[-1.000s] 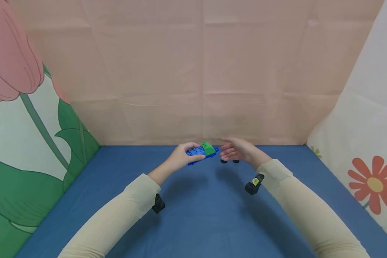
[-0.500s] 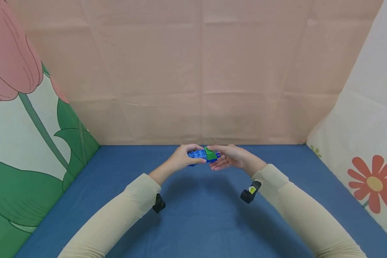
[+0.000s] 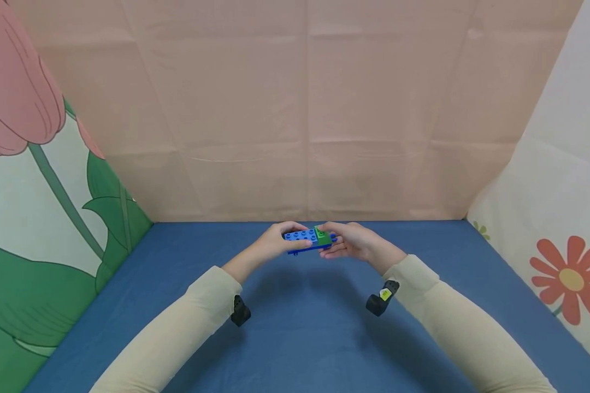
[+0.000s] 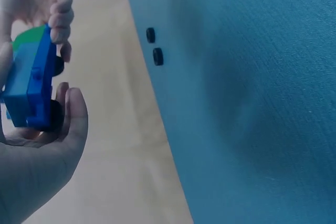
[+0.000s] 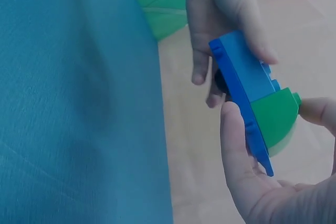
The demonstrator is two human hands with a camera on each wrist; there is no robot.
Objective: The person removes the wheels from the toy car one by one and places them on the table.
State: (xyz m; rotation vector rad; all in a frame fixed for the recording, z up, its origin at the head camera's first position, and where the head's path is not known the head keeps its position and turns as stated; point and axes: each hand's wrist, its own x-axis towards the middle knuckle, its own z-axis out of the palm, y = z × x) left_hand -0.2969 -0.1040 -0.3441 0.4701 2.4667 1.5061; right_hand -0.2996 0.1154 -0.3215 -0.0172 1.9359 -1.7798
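Note:
A toy car of building blocks (image 3: 300,235), blue with a green curved block (image 3: 323,236) at its right end, is held above the table between both hands. My left hand (image 3: 273,239) grips the blue end, thumb along the near side. My right hand (image 3: 361,242) pinches the green end, one digit on the stud and other fingers beneath the blue base (image 5: 244,111). Black wheels (image 4: 55,114) show on the car's far side in the left wrist view. Two loose black wheels (image 4: 158,56) stand on the table there; in the head view they are hidden.
A blue cloth (image 3: 300,338) covers the table. Behind it rises a beige backdrop (image 3: 305,120). Flower-printed panels stand at the left (image 3: 59,191) and right (image 3: 536,191). Each wrist carries a small black camera (image 3: 382,298).
My right hand has moved left and taken hold of the car's green end. The car has levelled slightly in my left hand. The loose wheels have passed out of sight in the head view.

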